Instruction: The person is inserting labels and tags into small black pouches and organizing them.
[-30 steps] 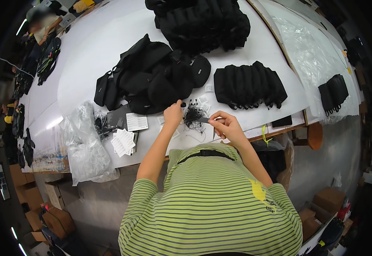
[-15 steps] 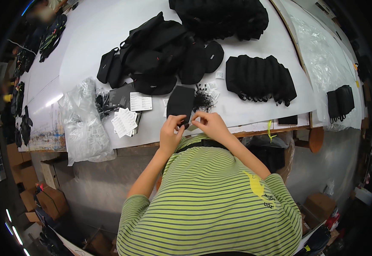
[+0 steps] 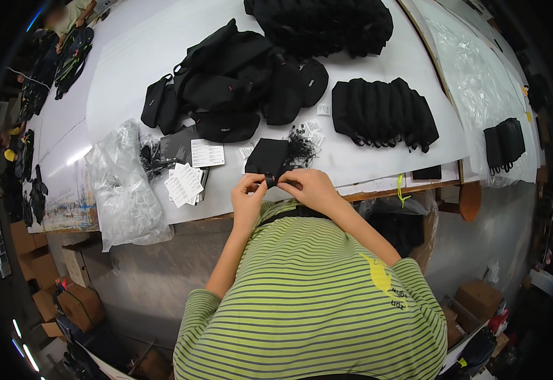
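A flat black fabric pouch lies at the table's near edge, its near end between my hands. My left hand is closed in a pinch on the left side of that end. From the other side my right hand pinches the same end, thumb and forefinger together. A small dark loop or tab shows between the fingertips; its exact shape is too small to make out. Just beyond my right hand lies a tangle of thin black cords with small pale tags.
White printed cards lie left of the pouch, beside a clear plastic bag. Black pouches are heaped farther back. A row of black pouches lies to the right. Another person is at the far left.
My right fingers have come in against the pouch's near end, close to my left fingers. The pouch now lies lower and more foreshortened. At the far left, more of the other person shows.
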The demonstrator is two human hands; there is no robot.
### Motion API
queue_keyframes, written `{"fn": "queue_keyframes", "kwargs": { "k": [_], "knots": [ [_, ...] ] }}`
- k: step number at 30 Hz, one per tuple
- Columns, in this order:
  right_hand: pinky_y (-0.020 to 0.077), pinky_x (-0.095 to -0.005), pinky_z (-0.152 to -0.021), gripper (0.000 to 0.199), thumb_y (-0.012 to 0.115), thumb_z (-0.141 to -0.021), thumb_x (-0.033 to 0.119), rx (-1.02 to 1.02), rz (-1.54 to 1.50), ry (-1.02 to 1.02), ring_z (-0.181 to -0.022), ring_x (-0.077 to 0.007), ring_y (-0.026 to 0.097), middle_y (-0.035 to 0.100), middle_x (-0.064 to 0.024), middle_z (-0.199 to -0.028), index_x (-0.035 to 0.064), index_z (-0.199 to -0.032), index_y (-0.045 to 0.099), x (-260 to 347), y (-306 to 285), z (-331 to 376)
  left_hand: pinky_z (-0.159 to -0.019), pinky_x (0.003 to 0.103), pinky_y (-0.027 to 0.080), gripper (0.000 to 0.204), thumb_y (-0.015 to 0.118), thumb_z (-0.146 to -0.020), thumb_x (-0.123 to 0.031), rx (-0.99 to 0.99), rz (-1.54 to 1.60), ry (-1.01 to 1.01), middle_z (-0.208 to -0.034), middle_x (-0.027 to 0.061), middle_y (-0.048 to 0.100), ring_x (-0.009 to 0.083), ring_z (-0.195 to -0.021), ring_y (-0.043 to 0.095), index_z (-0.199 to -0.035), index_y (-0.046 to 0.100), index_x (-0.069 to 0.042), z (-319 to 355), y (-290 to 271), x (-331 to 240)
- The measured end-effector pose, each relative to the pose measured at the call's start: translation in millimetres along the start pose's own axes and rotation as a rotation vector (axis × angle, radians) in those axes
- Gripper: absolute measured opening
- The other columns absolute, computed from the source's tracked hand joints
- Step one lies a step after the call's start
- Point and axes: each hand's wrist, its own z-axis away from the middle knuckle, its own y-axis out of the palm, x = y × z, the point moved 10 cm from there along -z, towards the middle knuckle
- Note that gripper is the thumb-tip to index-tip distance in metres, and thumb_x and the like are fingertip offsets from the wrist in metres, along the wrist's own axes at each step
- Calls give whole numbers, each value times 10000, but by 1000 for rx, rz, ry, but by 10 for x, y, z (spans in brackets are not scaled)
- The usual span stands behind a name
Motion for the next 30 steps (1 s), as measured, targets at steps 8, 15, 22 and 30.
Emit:
{"fn": "queue_keyframes", "kwargs": {
  "k": [8,15,22,30],
  "knots": [
    [417,-264,-565,145,639,-819,209,96,-263,147,-611,-119,528,542,-9,-735,90,-879,582,-93,-53,3,-637,211,425,114,602,-872,-101,-123,245,27,-835,17,589,76,-677,525,-901,570,5,79,-125,-291],
    [410,-203,-638,115,632,-839,107,86,-1005,219,-732,-77,564,622,-26,-820,63,-891,539,-25,-177,12,-592,208,405,100,568,-898,-107,13,273,47,-808,23,600,66,-642,506,-912,557,-9,151,-73,-655],
    [380,-181,-528,125,650,-846,153,94,-1051,353,-617,-54,560,662,-36,-734,53,-852,576,-132,-33,79,-507,202,328,154,549,-905,-131,215,23,194,-686,-11,570,29,-588,445,-826,590,-5,198,243,-889],
    [359,-169,-499,125,662,-838,161,77,-1024,345,-636,-46,571,656,-32,-721,40,-828,631,-103,-17,85,-584,203,366,141,556,-894,-114,302,-163,137,-727,12,610,49,-628,495,-837,588,11,193,343,-848]
  ]
}}
